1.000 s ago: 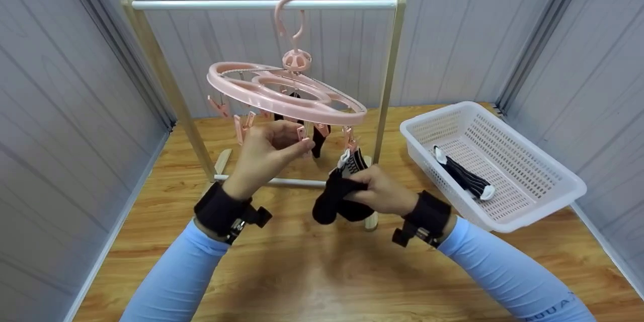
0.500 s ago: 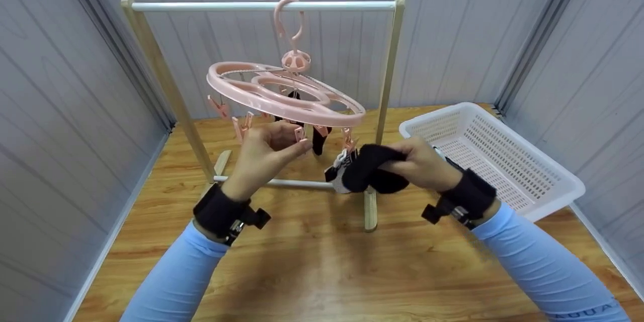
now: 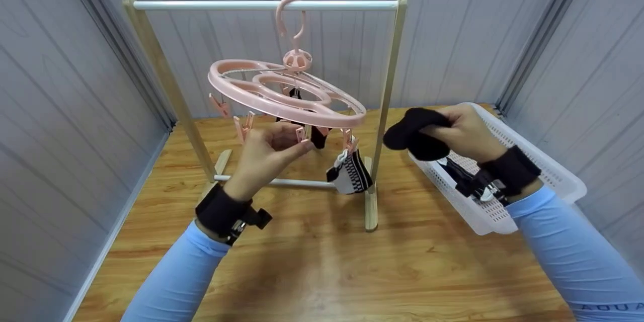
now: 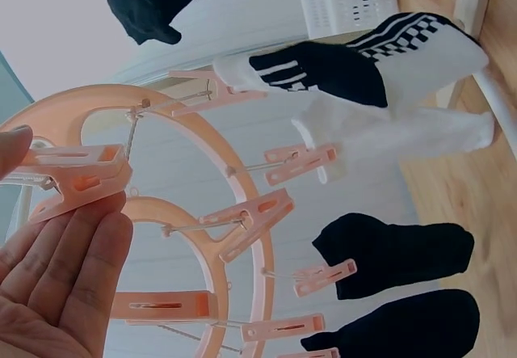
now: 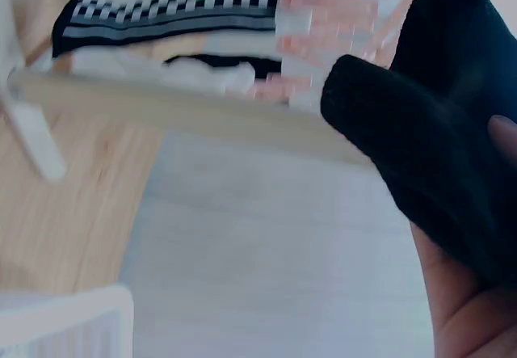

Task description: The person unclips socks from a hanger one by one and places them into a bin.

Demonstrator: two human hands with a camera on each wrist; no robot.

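A smooth pink plastic clip hanger [image 3: 287, 93], an oval ring with an inner loop, hangs tilted by its hook from the white rail of a pale wooden rack [image 3: 387, 85] standing on the wood-grain bench [image 3: 312, 271]. The left hand [image 3: 266, 153] is raised under the ring's near edge, its thumb and fingers pinching a ridged pink peg [image 4: 73, 176] that dangles on a thin wire. The right hand [image 3: 465, 133] is held off to the right, above the rim of a white perforated plastic basket [image 3: 563, 181], and is clenched round a soft, bunched black sock [image 3: 415, 131], well apart from the hanger. A knitted sock with a black-and-white checkered band [image 3: 349, 173] hangs clipped from a peg at the ring's right side, and more black socks [image 4: 396, 253] hang from pegs further round. Another striped sock [image 3: 455, 171] lies inside the basket, partly hidden by the wrist.
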